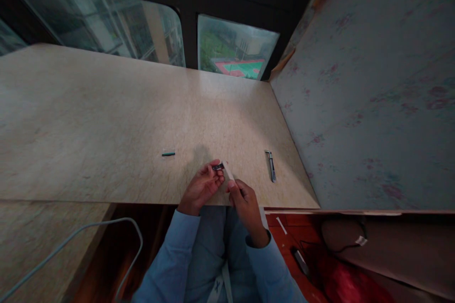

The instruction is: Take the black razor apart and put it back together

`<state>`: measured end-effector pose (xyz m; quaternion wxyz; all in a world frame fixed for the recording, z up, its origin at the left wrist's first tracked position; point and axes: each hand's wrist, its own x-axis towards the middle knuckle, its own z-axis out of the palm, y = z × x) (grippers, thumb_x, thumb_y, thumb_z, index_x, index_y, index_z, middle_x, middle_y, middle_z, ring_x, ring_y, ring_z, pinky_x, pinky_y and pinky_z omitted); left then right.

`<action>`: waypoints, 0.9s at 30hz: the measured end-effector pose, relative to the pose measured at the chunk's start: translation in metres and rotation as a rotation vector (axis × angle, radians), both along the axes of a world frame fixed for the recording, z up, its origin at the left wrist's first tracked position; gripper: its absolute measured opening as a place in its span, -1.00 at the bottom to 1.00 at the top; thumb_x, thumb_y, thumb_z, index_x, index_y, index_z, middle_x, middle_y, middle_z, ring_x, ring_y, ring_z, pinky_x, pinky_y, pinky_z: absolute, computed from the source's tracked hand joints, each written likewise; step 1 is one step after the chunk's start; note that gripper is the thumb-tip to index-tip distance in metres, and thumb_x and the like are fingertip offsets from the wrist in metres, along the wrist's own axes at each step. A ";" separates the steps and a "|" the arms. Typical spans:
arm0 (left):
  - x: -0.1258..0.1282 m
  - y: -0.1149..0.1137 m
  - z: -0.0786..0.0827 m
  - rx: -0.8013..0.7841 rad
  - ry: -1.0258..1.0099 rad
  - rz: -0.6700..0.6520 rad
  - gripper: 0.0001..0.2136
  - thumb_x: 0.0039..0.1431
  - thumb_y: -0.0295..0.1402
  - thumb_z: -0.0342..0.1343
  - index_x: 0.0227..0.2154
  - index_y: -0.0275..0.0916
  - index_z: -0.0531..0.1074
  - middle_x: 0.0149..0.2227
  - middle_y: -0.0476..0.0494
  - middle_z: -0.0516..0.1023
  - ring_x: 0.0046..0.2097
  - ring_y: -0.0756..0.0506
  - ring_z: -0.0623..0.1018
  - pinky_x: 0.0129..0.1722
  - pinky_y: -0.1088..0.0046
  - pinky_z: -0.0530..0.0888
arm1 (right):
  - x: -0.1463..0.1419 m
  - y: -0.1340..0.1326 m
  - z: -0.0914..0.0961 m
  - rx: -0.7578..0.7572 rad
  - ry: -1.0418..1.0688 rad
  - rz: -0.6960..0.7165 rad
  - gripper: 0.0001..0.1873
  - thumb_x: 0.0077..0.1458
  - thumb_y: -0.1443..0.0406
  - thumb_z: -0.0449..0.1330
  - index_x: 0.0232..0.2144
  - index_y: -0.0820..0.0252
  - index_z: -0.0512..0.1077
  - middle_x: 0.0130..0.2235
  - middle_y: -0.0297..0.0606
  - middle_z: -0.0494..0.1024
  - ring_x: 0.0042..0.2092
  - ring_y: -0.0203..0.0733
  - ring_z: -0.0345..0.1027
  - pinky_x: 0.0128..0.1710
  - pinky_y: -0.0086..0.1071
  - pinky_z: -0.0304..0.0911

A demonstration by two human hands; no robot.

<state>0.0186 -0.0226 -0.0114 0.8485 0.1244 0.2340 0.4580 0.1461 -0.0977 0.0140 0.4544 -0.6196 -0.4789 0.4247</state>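
Note:
My left hand is closed, pinching a small dark rectangular piece with silvery marks between thumb and fingertips, just above the tabletop's front edge. Its exact kind is too small to make out. My right hand grips a flat white strip, whose upper end meets or nearly meets the dark piece; the lower part is hidden by my fingers. Off to the right lies a slim black and silver razor handle with a short crosswise end. A small green and black bar rests to the left.
The marbled beige tabletop runs back to a dark-framed window. A patterned wall panel bounds its right side. A pale cable loops at lower left. Below the right edge are a red cloth and a dark device.

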 end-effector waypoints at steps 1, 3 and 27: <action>0.000 0.000 0.000 -0.002 0.008 0.005 -0.85 0.05 -0.48 0.27 -0.28 -0.28 0.53 -0.37 -0.09 0.53 -0.32 0.03 0.52 -0.27 0.52 0.50 | -0.001 0.000 0.000 -0.004 0.023 -0.003 -0.51 0.21 -0.06 0.00 -0.49 0.20 0.36 -0.65 -0.45 0.22 -0.59 -0.34 0.10 -0.57 -0.46 0.01; 0.000 -0.001 0.000 -0.006 0.022 0.015 -0.85 0.07 -0.47 0.26 -0.26 -0.27 0.52 -0.35 -0.08 0.54 -0.32 0.04 0.53 -0.26 0.53 0.51 | -0.002 0.000 0.000 -0.007 0.059 -0.010 -0.50 0.19 -0.08 0.00 -0.49 0.20 0.36 -0.65 -0.45 0.21 -0.60 -0.34 0.09 -0.58 -0.46 0.01; 0.003 -0.001 0.003 0.026 -0.011 0.014 -0.83 0.04 -0.43 0.28 -0.26 -0.25 0.52 -0.28 -0.13 0.57 -0.34 0.02 0.53 -0.33 0.52 0.50 | -0.004 -0.001 0.000 -0.013 0.073 -0.035 -0.51 0.20 -0.05 0.02 -0.49 0.21 0.37 -0.67 -0.46 0.21 -0.61 -0.35 0.09 -0.59 -0.47 0.00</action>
